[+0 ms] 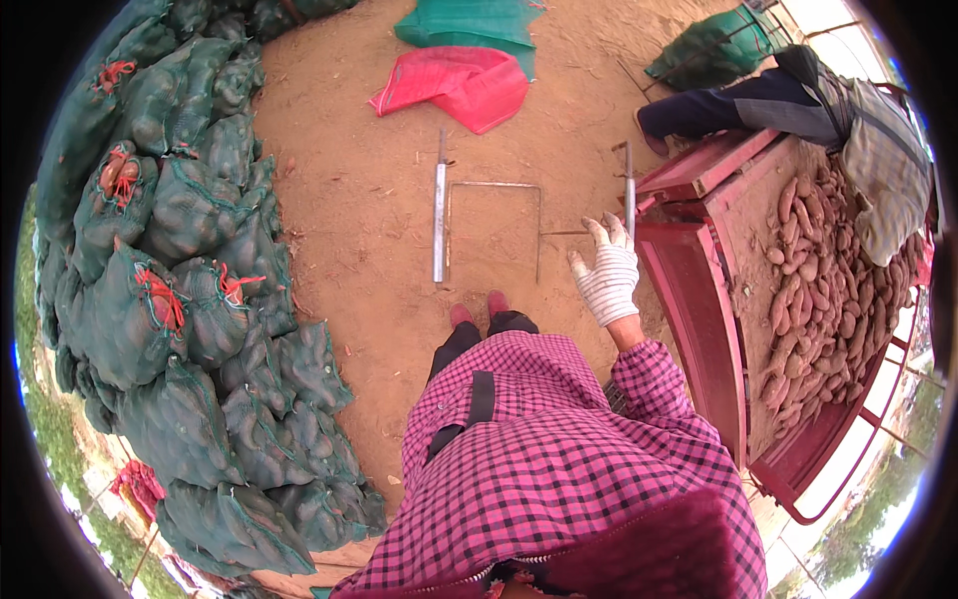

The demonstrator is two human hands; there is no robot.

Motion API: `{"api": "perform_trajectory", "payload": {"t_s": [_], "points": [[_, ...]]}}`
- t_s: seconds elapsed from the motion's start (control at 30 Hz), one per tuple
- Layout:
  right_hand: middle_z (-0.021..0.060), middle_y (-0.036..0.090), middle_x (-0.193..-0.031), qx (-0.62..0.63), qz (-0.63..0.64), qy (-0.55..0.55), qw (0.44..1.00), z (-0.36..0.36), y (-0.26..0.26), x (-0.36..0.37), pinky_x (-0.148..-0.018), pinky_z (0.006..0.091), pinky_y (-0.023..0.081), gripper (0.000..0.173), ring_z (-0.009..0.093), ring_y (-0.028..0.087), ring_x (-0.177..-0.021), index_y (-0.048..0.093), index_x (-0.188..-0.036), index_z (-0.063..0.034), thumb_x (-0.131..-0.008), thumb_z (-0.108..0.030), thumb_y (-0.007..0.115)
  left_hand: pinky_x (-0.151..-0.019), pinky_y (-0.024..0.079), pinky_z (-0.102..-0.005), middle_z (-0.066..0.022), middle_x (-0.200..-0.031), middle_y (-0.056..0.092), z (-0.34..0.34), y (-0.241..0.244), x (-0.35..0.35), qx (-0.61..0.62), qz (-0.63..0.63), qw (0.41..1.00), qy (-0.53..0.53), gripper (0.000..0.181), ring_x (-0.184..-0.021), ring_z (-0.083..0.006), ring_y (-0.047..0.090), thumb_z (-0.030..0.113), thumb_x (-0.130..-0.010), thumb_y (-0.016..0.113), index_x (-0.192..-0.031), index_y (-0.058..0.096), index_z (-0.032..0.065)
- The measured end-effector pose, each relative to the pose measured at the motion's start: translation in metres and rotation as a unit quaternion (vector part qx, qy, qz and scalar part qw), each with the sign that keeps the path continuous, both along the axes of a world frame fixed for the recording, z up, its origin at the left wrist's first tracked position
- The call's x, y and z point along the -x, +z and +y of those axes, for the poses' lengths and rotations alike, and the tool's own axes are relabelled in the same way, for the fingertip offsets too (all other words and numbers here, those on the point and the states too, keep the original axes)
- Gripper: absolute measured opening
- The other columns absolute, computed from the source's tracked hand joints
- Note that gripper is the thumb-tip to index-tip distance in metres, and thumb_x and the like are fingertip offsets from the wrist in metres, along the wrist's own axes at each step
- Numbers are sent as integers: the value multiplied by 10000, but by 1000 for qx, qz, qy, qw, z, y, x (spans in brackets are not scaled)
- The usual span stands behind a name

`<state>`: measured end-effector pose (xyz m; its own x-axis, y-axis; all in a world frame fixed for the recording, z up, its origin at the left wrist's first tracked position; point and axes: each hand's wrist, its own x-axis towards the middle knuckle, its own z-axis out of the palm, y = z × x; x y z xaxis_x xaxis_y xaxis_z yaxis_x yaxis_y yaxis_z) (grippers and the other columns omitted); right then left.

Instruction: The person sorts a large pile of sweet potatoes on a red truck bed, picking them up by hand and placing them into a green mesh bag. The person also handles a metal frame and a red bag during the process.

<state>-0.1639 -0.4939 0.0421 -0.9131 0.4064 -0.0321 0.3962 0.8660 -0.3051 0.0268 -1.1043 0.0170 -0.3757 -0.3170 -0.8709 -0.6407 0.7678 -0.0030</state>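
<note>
My right hand [608,275], in a white ribbed work glove, hangs in front of my right side with fingers spread and nothing visibly held. Its fingertips appear close to a metal tube [630,206] beside the red cart bed; whether they touch it I cannot tell. My left hand is out of view. On the dirt before my feet stands a thin metal rod frame [494,184], with a second silvery tube [439,223] along its left side. A red mesh sack [456,84] lies flat beyond it, overlapping a green mesh sack [471,28].
Stacked green mesh sacks [198,210], filled and some tied with red string, form a wall at left. At right, a red metal cart bed [692,292] carries loose sweet potatoes [816,299]. A person [876,150] bends over its far side, near another green sack [711,52].
</note>
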Motion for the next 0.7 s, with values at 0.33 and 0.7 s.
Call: {"api": "perform_trajectory", "payload": {"t_s": [0.33,0.7], "points": [[292,392,-1494,160,-44,83,983,-153,-52,158,-1067,496,432,751,469,491,-1280,466,-1446,-127,-787,-321,769,-959,519,-432,-177,-1197,692,-27,27,60,21,0,999,36,444,-1142,-360,647,403,-908,506,-1177,707,114],[248,515,-1370,23,25,-68,997,-175,-101,189,-1004,498,443,797,403,544,-1210,373,-1490,-33,-781,-138,722,-949,524,-440,-175,-1192,695,-85,-45,266,-64,-149,968,-192,437,-1133,-366,651,400,-910,497,-1160,716,117]]}}
